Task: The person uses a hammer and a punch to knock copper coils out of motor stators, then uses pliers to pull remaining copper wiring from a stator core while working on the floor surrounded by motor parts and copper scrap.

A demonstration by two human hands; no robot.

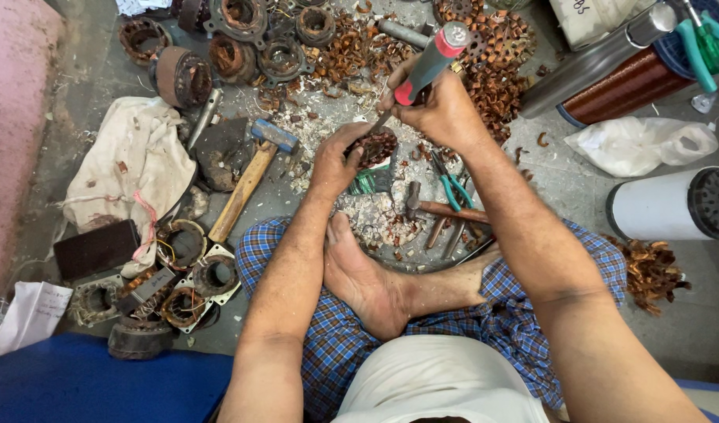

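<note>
Right hand (pixel 445 110): fist closed round my screwdriver (pixel 426 66), handle up, tip angled down to dig.
Left hand (pixel 340 157): clamped on the small motor core (pixel 376 146), pinning it to the floor (pixel 578 188), centre, just past my foot (pixel 367 282).
Hammer (pixel 246 184): lying left, within reach.
Pliers (pixel 453 188): right of the core.

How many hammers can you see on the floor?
2. A big wooden-handled hammer with a blue-grey metal head lies left of the left hand. A smaller wooden-handled hammer lies by the teal-handled pliers, below the right hand. More may hide under scraps.
</note>
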